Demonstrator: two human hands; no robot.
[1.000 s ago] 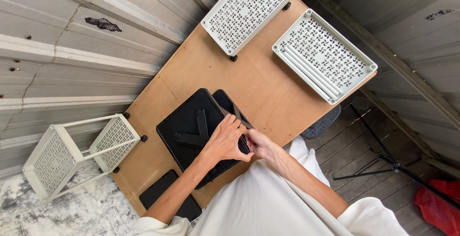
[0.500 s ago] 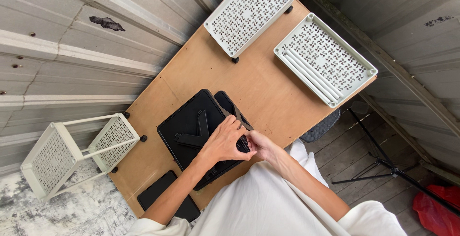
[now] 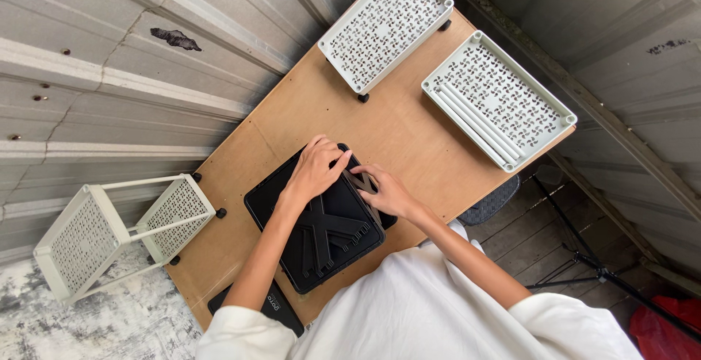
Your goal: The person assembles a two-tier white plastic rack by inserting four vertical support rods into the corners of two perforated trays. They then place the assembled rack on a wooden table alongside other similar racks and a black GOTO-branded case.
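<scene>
Hands both on black square tray [image 3: 321, 228], which lies flat on wooden table [image 3: 409, 133] at its near edge, just in front of person. Left hand [image 3: 315, 170] w/ fingers spread, pressed flat on tray's far part. Right hand [image 3: 387, 192] at tray's far-right corner, fingers curled round a dark strip [image 3: 359, 181]; can't tell how tight. Two pale perforated trays at far side: one [image 3: 385, 24] far-left, other [image 3: 500, 101] to its right w/ white rods [image 3: 475, 128] lying in it. Pale wire shelf frame [image 3: 109, 232] on floor, left of table.
</scene>
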